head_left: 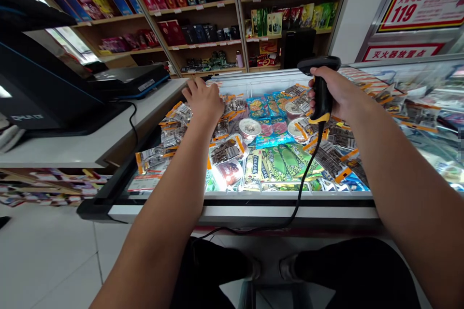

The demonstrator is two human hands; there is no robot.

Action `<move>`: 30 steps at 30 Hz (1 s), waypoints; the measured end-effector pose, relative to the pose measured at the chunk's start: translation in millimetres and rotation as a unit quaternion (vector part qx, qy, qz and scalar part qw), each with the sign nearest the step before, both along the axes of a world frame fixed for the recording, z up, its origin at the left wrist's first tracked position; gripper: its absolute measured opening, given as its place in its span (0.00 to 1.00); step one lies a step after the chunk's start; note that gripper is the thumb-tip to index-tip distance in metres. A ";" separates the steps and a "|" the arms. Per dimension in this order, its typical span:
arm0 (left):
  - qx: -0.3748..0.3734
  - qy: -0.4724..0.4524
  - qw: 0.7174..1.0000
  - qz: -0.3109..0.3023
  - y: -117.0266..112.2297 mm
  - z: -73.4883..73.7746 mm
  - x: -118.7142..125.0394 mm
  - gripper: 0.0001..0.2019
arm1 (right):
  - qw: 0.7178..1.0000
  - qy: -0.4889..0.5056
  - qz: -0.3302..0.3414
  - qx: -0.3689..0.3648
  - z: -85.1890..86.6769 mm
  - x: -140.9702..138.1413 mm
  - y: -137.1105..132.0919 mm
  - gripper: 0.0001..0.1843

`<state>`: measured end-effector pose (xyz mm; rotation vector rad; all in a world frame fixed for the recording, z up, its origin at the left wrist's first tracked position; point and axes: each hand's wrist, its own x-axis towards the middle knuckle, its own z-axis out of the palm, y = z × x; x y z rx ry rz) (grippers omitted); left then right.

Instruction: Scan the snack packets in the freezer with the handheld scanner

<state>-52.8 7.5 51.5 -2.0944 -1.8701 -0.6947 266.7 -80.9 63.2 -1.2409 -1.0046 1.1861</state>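
So it's a shop, pale tiled floor [61,256], wooden shelves [116,19] of boxes and bottles along the back, and a long chest freezer with a white-and-grey rim [246,211] right in front of the person. Off to the left there's a white-topped bench [83,147] with one big black sales terminal [39,77] on it. Counting stuff: one black handheld scanner with a yellow tip [322,91], one black cable [304,174] running down from it, at least three round tubs with pale lids [250,127], two red-and-white signs [402,51] on the right. The clear packets with orange ends [226,149] overlap too much to count, same for the green bags [282,161] below the tubs. The right hand [339,88] has its grip closed round the scanner's handle, above the packets. The left hand [206,101] is down at the packets on the left, fingers bent; can't tell if its grip has anything.
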 end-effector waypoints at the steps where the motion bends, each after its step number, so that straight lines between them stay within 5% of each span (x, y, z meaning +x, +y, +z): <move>1: -0.007 0.014 1.000 -0.018 -2.4 -2.6 7.3 0.20 | 1.000 0.015 0.001 0.003 1.3 0.3 -0.2 0.18; 6: -0.116 0.055 0.967 -0.220 -33.1 -24.4 74.2 0.16 | 0.998 0.054 0.027 0.034 9.9 1.5 -5.2 0.20; 9: -0.194 -0.004 0.920 -0.340 -59.7 -44.0 116.1 0.26 | 0.999 0.026 0.026 0.035 12.5 0.6 -8.3 0.22; 13: -0.226 -0.031 0.918 -0.325 -75.5 -64.9 145.4 0.33 | 1.000 -0.008 0.017 0.024 9.4 -2.1 -8.2 0.25; 16: -0.214 -0.057 0.927 -0.303 -71.9 -71.6 149.9 0.25 | 0.999 0.005 0.026 0.028 5.9 -4.4 -6.9 0.24; 19: -0.218 -0.092 0.927 -0.290 -68.2 -73.6 149.3 0.16 | 0.999 0.009 0.031 0.028 4.1 -6.4 -6.3 0.23; 24: -0.197 -0.093 0.931 -0.292 -75.7 -77.0 152.6 0.27 | 0.999 0.018 0.038 0.021 3.1 -10.0 -5.6 0.22; 30: -0.245 -0.129 0.911 -0.304 -69.1 -72.7 152.0 0.22 | 0.997 0.050 0.056 0.002 4.2 -17.2 -7.1 0.19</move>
